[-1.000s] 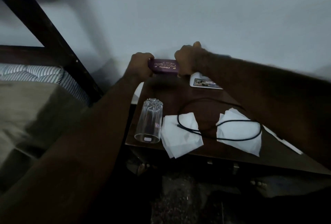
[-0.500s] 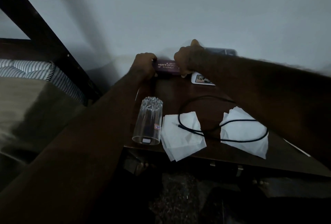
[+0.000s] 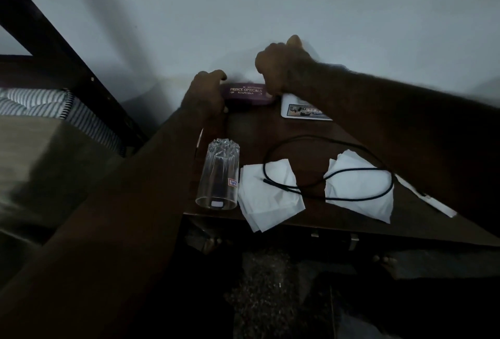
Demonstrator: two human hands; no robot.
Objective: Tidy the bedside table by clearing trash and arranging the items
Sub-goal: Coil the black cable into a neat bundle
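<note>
Head view: left hand (image 3: 205, 92), right hand (image 3: 278, 68) hold spectacle case (image 3: 246, 94), ends hidden.

**Colour and pattern findings**

Purple oblong spectacle case (image 3: 246, 95), gold lettering. Dark brown wooden bedside table (image 3: 270, 133). White paper tissue (image 3: 270, 200); second white tissue (image 3: 359, 195). Thin black cable (image 3: 392, 183). Clear glass tumbler (image 3: 219, 173), red-edged white sticker (image 3: 233, 183). Black-and-white striped mattress (image 3: 54, 105). Pale grey wall (image 3: 270, 0).

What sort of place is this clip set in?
Most likely a bedroom, at the bedside: a striped mattress on a dark bed frame sits beside a small wooden table against the wall, holding a spectacle case and a glass.
</note>
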